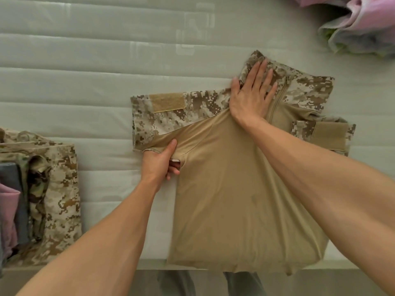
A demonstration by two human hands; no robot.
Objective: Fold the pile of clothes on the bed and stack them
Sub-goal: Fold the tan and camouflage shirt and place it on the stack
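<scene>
The right hand [251,92] lies flat and spread, palm down, on the collar and shoulder of a tan, soft-knit combat shirt with pixelated desert-camouflage sleeves [235,189], pinning it to the bed; it grips nothing, only presses. The left hand [161,161] is closed on the shirt's fabric just under the left sleeve, thumb on top and fingers tucked beneath the side edge, where a fold seems to be starting.

The shirt lies face up on the white quilted mattress [85,82], collar away from the person, hem at the near edge of the bed. Its camouflage left sleeve [171,112], bearing a tan hook-and-loop patch [167,102], stretches out to the side; the opposite sleeve looks already folded in over the body.

From how it drapes and creases, I would judge the body cloth light, limp and a little stretchy, likely to slide and bunch when lifted, while the sleeves and zip collar look heavier and stiffer. The seam at the underarm and the shoulder line seem the sensible places to take hold, with one palm kept down as an anchor.

At the left edge of the bed sits a stack of folded camouflage, grey and pink clothes [42,189]. At the far right corner lies a loose heap of pink and pale garments [363,28], still unfolded.
</scene>
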